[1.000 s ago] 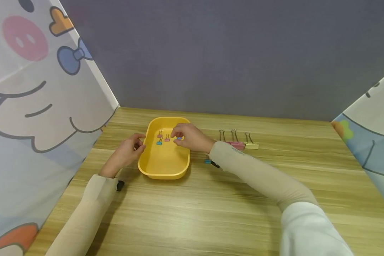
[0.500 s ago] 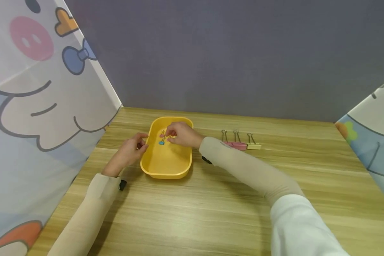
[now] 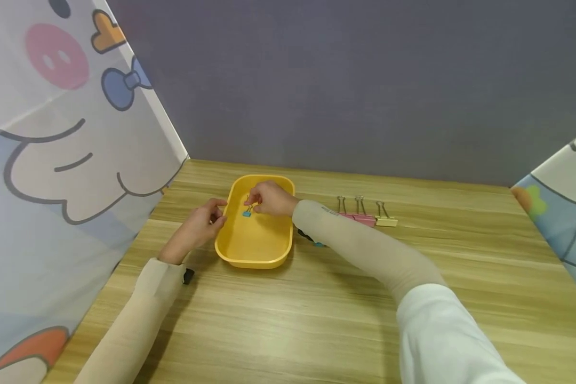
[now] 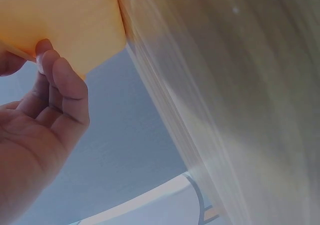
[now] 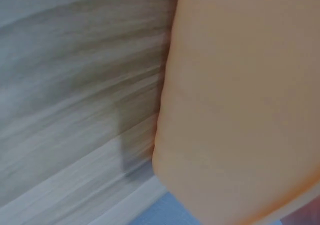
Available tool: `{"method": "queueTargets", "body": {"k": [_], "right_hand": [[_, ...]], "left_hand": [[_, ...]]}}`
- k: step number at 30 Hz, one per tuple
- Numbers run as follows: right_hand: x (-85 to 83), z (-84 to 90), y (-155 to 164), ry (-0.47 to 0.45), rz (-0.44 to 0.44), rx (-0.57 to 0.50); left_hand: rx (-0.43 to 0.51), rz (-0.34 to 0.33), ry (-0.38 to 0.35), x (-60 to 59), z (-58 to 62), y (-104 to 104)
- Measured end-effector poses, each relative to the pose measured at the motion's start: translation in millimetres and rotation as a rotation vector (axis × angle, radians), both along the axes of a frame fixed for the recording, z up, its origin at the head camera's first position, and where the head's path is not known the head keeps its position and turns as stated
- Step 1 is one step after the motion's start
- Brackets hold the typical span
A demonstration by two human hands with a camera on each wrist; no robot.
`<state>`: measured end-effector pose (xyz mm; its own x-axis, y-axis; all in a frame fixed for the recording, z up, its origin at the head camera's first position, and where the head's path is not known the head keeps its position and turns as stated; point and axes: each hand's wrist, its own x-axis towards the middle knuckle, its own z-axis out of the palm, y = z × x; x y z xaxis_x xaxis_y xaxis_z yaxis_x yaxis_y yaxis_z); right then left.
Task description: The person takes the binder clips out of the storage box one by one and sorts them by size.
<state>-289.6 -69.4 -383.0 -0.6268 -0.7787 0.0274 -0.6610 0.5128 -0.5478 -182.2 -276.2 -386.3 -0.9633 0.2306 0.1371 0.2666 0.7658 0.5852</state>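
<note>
A yellow plastic tray [image 3: 254,245] stands on the wooden table. My left hand [image 3: 203,226] grips its left rim between thumb and curled fingers; the left wrist view shows these fingertips against the tray's outer wall [image 4: 75,15]. Inside the tray, my right hand [image 3: 272,200] has thumb and fingertips pinched together at a small pink binder clip [image 3: 248,197], mostly hidden by the fingers. A small blue binder clip [image 3: 247,214] lies just below those fingertips. In the right wrist view the tray's side [image 5: 240,85] blocks most of the hand.
Right of the tray lies a row of larger binder clips, two pink [image 3: 365,220] and one yellow [image 3: 386,221], handles pointing away. A blue clip [image 3: 319,244] pokes out from under the right sleeve [image 3: 345,234]. A grey partition [image 3: 345,90] rises behind the table.
My right hand has moved left inside the tray, from the blue clip on the right to the pink clips. The left hand stays at the rim; the whole view has shifted slightly.
</note>
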Motion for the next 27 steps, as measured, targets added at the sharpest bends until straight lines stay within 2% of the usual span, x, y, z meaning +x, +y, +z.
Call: {"method": "queueTargets", "body": {"k": [10,27], "right_hand": [[-5.5,-7.7,-3,-0.007,-0.046,0.1],[-6.7,-9.9,-13,0.043,-0.094,0.141]], "left_hand": [[0.015,-0.008,-0.009,-0.7,-1.7,5],[0.001,0.004,0.001,1.1,1.4,1]]}}
